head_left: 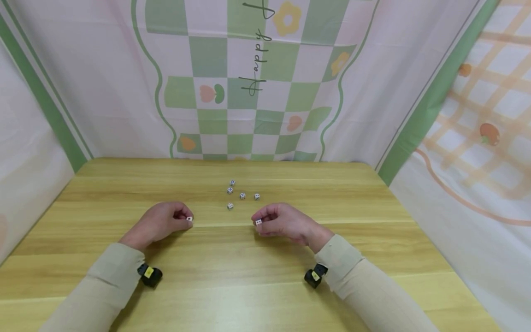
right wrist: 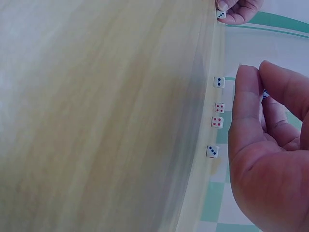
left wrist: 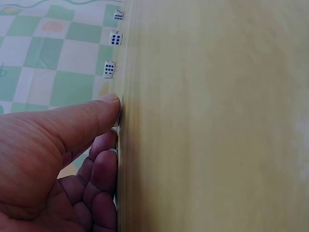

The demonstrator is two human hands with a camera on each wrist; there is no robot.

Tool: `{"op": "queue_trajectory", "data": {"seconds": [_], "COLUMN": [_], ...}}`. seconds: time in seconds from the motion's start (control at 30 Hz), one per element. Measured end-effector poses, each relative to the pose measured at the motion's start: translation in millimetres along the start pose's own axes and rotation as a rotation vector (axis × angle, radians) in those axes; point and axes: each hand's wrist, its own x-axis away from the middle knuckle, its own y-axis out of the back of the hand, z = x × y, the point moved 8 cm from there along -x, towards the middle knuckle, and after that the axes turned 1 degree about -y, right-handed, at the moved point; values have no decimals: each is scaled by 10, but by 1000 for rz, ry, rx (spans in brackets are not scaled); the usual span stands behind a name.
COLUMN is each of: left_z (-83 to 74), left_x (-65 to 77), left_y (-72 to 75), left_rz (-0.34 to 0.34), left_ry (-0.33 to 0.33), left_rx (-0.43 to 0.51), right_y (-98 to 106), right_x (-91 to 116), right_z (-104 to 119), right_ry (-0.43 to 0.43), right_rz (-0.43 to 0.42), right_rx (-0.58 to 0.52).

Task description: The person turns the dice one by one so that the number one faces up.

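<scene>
My left hand (head_left: pixel 163 222) pinches a small white die (head_left: pixel 189 219) between thumb and fingertips, low over the table. In the right wrist view that same die (right wrist: pixel 221 15) shows blue pips, while the thumb mostly covers it in the left wrist view. To the right, my right hand (head_left: pixel 284 222) grips another white die (head_left: pixel 259 222) by its fingertips. Only a sliver of this die (right wrist: pixel 265 94) shows behind the fingers in the right wrist view. Several loose dice lie just beyond the hands, including a nearer die (head_left: pixel 230 206) and a die (head_left: pixel 257 196) at the group's right.
The wooden table (head_left: pixel 232 276) carries the farthest dice, one die (head_left: pixel 232 183) and another die (head_left: pixel 230 190), close together. A middle die (head_left: pixel 242 196) lies near them. Behind the table's far edge hangs a checkered cloth (head_left: pixel 240 120), with more curtain (head_left: pixel 469 184) at the right.
</scene>
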Motion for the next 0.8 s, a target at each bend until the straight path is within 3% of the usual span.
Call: {"op": "queue_trajectory", "data": {"seconds": [0.8], "left_z": [-19], "left_x": [10], "left_y": [11], "left_rz": [1], "left_ry": [-3], "left_rx": [-7], "right_y": [-6], "right_x": [-2], "right_z": [3], "right_ry": [-12], "right_rz": [-11], "right_rx": [-7]}}
